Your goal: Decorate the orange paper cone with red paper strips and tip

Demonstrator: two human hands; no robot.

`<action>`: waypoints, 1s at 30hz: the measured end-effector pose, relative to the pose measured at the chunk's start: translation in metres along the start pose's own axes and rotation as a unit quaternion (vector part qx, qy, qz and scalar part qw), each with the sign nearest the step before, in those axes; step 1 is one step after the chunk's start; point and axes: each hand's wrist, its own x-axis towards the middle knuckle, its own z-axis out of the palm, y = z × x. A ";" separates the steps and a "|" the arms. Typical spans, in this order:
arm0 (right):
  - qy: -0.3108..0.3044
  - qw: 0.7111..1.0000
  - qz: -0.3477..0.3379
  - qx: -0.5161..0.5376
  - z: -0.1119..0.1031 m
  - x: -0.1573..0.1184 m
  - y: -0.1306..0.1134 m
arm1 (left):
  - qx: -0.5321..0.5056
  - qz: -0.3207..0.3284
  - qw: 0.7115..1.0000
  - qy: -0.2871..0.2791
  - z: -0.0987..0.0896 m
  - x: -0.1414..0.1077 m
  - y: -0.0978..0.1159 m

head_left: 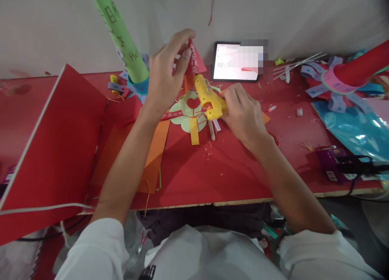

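My left hand [170,71] pinches the top of a red paper triangle [198,61] with white writing, raised above the red table. Wrapped in my right hand [241,112] is a yellow hot glue gun [209,97], its front end up against the lower part of the triangle. Below both hands lies a pale green scalloped paper piece [179,117] with a red heart [193,101] and a yellow paper strip [194,132] on it. The glue gun's handle is mostly hidden by my fingers.
A green paper tube [121,41] stands left, a red tube [364,69] right. A tablet [234,61] leans on the wall. Orange sheets [153,158] lie under my left forearm, beside an upright red board [63,142]. A purple box [331,164] with black cable sits right.
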 end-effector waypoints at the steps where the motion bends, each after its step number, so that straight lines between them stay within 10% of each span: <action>1: 0.004 1.000 -0.003 0.011 -0.001 -0.001 -0.002 | -0.006 -0.002 1.000 0.005 0.001 0.000 0.000; 12: 0.033 0.997 -0.022 0.069 -0.004 -0.044 0.018 | -0.036 -0.014 0.999 -0.005 -0.001 0.000 -0.003; 20: 0.095 0.979 0.142 0.106 -0.014 -0.118 0.077 | -0.037 -0.027 0.998 -0.037 0.002 0.000 -0.022; 30: -0.014 0.948 0.317 -0.026 -0.044 -0.191 0.150 | -0.018 -0.007 1.000 -0.016 0.004 -0.001 -0.018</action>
